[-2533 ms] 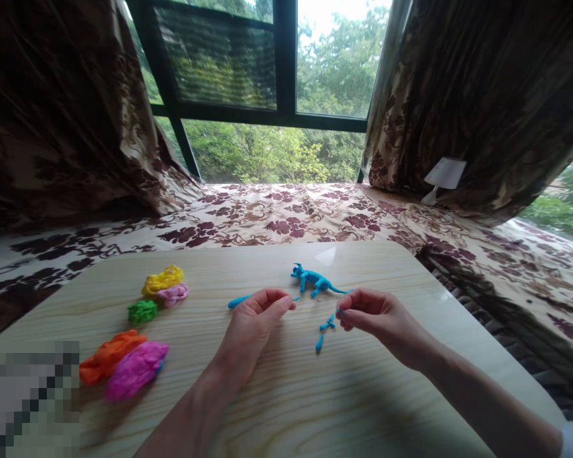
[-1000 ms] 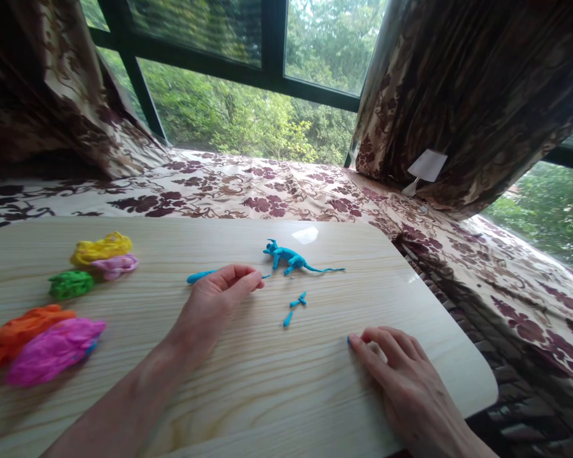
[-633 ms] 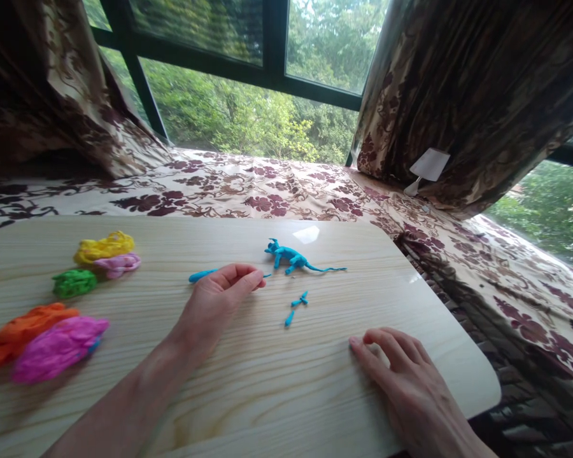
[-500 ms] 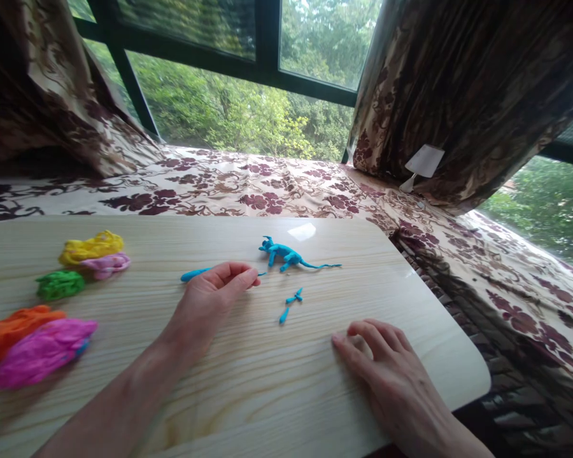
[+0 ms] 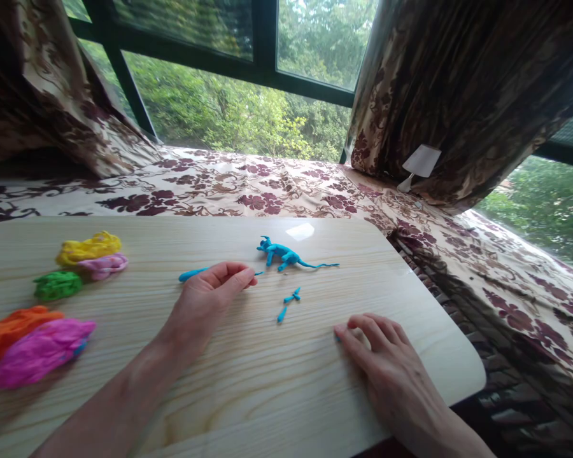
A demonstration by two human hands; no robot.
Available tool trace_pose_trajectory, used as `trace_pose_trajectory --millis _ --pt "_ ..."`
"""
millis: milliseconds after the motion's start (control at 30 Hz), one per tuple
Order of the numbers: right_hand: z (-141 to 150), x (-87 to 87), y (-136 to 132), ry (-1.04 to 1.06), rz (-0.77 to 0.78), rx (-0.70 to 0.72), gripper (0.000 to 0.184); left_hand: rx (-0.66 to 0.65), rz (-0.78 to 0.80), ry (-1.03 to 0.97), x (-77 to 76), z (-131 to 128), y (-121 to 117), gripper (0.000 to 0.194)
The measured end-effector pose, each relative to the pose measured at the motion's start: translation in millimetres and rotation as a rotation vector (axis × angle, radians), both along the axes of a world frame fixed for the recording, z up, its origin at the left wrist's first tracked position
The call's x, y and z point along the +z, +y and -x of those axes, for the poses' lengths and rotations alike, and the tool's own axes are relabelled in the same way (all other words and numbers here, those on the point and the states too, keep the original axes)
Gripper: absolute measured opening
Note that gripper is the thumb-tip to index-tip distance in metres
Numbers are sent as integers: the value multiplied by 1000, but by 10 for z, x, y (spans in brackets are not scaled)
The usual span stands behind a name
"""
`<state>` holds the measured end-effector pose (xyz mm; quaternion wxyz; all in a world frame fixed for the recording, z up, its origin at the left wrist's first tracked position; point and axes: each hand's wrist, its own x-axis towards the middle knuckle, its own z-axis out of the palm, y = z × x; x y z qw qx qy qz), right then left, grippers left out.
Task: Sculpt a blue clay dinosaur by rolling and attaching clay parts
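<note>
My left hand point(image 5: 224, 283) is closed in a pinch over the table, and the thin tip of a blue clay strand point(image 5: 259, 273) pokes out past its fingertips. A thicker blue clay roll point(image 5: 192, 274) shows on the other side of that hand; whether the two join is hidden. Just beyond lies a blue clay animal figure point(image 5: 281, 254) with a long tail. Several small blue clay pieces point(image 5: 293, 295) rest between my hands. My right hand point(image 5: 382, 356) rests low on the tabletop with thumb and index finger together, a speck of blue clay point(image 5: 337, 339) at their tips.
Lumps of yellow clay point(image 5: 88, 248), pale pink clay point(image 5: 104, 266), green clay point(image 5: 57, 285), orange clay point(image 5: 21, 327) and bright pink clay point(image 5: 42, 353) sit on the left of the wooden table point(image 5: 248, 394). Behind are floral fabric point(image 5: 210, 184) and a small white lamp point(image 5: 423, 161).
A blue speck now shows at my right fingertips, which have shifted slightly. My left hand keeps its pinch. The whole view has moved a little.
</note>
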<state>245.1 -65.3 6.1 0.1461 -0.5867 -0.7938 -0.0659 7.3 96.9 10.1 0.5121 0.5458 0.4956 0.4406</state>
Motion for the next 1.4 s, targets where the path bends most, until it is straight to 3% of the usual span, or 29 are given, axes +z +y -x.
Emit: trace_pose_trajectory --millis 267,733,900,1100,1400 --pt "-42 6 -172 -5 -20 56 52 -37 -10 14 4 12 0 28" --pt "2 -22 -202 -5 -78 81 43 -24 -15 22 7 4 -4 28" --pt "47 2 -118 -6 -17 75 42 -32 -16 11 -8 19 0 27" --pt "19 -86 -284 4 -117 91 43 -43 -8 11 -4 15 -3 27" --pt "32 129 -4 114 40 19 50 -53 -15 -4 -16 22 8 25"
